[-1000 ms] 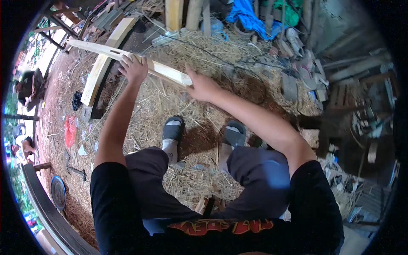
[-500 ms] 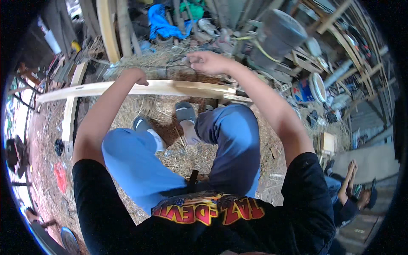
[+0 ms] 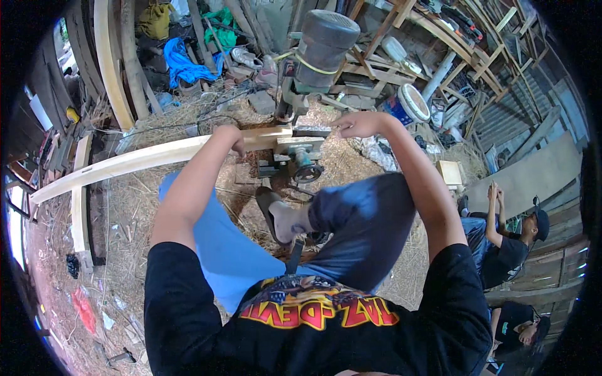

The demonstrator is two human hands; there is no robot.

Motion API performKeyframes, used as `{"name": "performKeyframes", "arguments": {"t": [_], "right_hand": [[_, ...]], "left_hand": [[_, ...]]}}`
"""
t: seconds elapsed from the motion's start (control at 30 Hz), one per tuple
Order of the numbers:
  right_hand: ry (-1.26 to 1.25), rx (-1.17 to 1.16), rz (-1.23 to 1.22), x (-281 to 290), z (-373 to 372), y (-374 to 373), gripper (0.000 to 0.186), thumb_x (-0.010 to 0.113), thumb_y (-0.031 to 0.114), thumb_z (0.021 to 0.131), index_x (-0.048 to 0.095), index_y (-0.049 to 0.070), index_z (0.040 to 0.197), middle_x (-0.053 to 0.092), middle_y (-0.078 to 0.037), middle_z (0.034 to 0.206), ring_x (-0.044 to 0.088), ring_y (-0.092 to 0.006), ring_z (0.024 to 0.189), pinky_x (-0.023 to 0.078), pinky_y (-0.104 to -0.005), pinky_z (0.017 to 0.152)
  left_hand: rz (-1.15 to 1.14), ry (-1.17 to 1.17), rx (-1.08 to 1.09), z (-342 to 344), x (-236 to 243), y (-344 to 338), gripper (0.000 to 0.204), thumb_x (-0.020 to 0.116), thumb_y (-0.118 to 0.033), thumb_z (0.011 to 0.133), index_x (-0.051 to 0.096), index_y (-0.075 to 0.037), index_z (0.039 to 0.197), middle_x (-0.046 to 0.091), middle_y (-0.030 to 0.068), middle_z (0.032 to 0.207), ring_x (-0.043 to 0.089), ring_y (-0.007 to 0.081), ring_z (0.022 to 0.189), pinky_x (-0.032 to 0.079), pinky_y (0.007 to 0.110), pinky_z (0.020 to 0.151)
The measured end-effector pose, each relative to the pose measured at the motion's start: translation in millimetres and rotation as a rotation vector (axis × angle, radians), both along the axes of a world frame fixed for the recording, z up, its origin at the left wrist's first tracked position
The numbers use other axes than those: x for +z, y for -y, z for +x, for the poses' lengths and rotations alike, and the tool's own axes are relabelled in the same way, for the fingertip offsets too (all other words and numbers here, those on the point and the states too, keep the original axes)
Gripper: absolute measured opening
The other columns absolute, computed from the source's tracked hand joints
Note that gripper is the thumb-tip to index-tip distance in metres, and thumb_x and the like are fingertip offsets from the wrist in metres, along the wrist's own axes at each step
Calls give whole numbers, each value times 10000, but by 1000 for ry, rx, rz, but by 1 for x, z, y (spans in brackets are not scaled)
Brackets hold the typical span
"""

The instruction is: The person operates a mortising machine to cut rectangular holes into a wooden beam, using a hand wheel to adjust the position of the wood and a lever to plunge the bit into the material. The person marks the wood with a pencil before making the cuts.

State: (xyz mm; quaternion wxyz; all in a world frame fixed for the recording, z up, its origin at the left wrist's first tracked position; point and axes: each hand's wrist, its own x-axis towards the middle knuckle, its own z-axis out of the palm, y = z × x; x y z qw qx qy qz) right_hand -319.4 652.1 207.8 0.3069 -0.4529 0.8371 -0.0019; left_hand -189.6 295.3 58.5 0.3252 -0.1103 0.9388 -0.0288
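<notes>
- The left hand [image 3: 227, 138] bends over the long pale beam [image 3: 141, 159] near its right end; its fingers are partly hidden, so I cannot tell how firmly they grip.
- The right hand [image 3: 364, 125], beyond the beam's right end, has its index finger pointing back toward it and the others curled; it appears to hold nothing, and I cannot tell whether the fingertip touches the machine.
- The beam runs from just right of the left hand to well out on that hand's left, crossing a pale board [image 3: 80, 213]; its right end lies beside a wooden block [image 3: 300, 141], between the two hands.
- The dark motor [image 3: 328, 50] stands beyond both hands, and the handwheel [image 3: 307, 173] sits nearer the body, between them.
- The beam could swing or tip, since most of its length lies left of the left hand and the right hand is off it.
- A slip might bring it down toward the sandal [image 3: 268, 210], below and between the hands.
- Should the machine be running, which I cannot tell, the right fingers could be hurt by straying toward its head, just to their left.
</notes>
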Motion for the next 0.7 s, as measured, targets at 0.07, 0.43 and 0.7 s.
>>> {"name": "performKeyframes", "arguments": {"t": [0.07,0.43,0.7], "right_hand": [[-19,-43,-27,12,14,3,657,626,413,919,492,60,1457,606,-206,1360,596,-344,1228,443,-411,1051],[113,20,42,-77,-10,-39,681,598,479,951,464,70,1480,556,-200,1428,581,-309,1268,430,-380,1071],[81,-226,-269,-229,-30,-50,593,631,398,907,564,43,1377,673,-228,1228,668,-348,1099,512,-408,957]], "left_hand": [[21,10,-33,4,-6,6,629,808,-610,700,763,-147,1123,719,123,1181,687,302,1077,533,439,932],[110,-109,-59,-30,-37,-18,725,823,-531,717,680,-42,1233,665,152,1291,667,305,1129,521,460,963],[-35,-269,-211,-6,-66,9,1000,817,-415,742,320,-10,1509,466,203,1481,441,333,1383,320,542,1168]]}}
